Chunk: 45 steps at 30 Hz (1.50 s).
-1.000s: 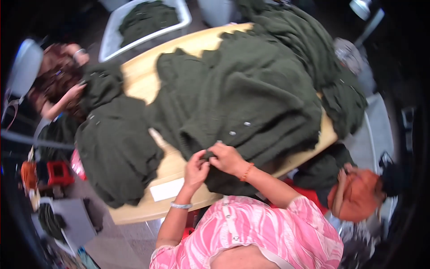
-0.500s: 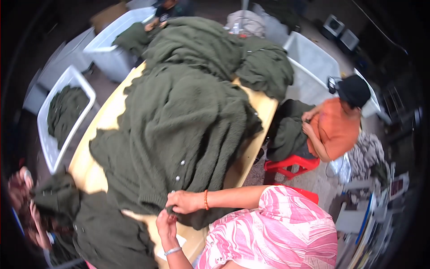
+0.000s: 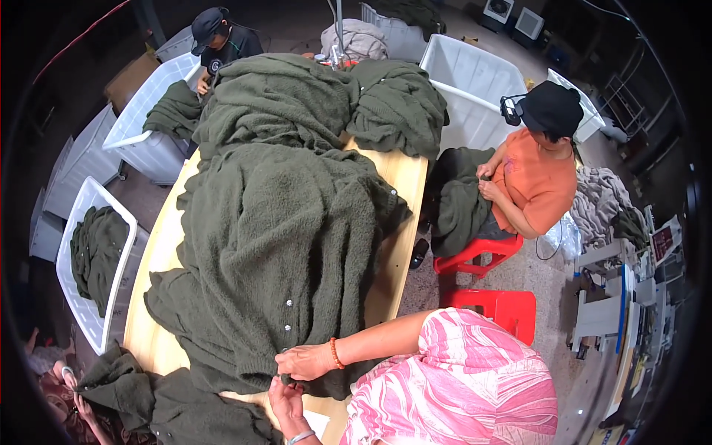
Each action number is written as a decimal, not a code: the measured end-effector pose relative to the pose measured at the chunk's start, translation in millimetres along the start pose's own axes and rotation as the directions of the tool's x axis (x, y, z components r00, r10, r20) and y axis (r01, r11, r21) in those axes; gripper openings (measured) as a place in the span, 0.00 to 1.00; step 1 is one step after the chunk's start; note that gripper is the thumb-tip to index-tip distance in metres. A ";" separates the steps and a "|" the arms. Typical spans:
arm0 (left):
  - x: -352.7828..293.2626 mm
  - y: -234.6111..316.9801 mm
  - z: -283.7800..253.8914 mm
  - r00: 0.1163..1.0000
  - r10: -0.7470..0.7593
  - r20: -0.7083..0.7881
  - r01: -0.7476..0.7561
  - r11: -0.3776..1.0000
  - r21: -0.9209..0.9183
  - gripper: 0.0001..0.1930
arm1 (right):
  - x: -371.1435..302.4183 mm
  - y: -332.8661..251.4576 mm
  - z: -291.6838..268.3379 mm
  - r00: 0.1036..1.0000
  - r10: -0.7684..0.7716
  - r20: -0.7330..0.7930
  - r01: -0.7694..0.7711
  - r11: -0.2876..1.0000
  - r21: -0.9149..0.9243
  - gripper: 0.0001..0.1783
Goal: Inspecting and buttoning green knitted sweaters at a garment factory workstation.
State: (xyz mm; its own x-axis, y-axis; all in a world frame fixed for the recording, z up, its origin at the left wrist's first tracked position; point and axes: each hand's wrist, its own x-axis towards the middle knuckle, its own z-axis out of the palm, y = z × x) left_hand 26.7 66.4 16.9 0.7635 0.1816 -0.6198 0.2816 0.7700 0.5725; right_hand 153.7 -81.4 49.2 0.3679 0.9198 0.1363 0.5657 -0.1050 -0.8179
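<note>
A large dark green knit garment [image 3: 274,215] with small shiny buttons lies heaped on a pale wooden table [image 3: 159,245]. At its lower hem my right hand [image 3: 305,362], wearing a beaded bracelet, has its fingers closed on the knit edge. Just below it, my left hand [image 3: 287,403], with a silver bangle, pinches a small dark green bit of the same edge. The two hands almost touch, and the fingertips partly hide what is between them. A white paper [image 3: 317,423] shows on the table beside my left hand.
More green garments [image 3: 274,96] are piled at the far end. A co-worker in an orange shirt [image 3: 538,178] sits at right on a red stool [image 3: 478,256]; others work at far left and lower left. White bins [image 3: 133,245] stand around, and another red stool [image 3: 512,311] is beside me.
The view has tilted up, showing more of the far co-worker and the bins. My hands stay together at the garment's hem, fingers still closed on it.
</note>
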 end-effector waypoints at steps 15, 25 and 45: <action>-29.5 -9.9 22.9 0.961 0.264 -0.088 -0.238 0.943 0.233 0.08 | 7.2 7.2 -5.1 0.998 -0.059 0.005 0.058 0.994 0.089 0.10; -26.1 -22.0 11.2 0.989 0.089 -0.120 -0.086 0.996 0.028 0.02 | -3.3 1.7 -2.6 0.991 -0.103 0.085 0.096 0.991 0.089 0.11; -20.9 -29.7 14.1 0.984 0.108 -0.143 -0.112 0.994 -0.017 0.03 | 0.4 -0.2 -9.7 0.988 -0.111 0.111 0.117 0.992 -0.051 0.13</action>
State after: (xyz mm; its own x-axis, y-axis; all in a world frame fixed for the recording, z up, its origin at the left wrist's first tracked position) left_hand 10.5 31.2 20.4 0.6988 0.3493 -0.6243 0.1843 0.7553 0.6289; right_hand 160.9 -84.7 54.8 0.2189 0.9619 0.1637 0.6420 -0.0156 -0.7666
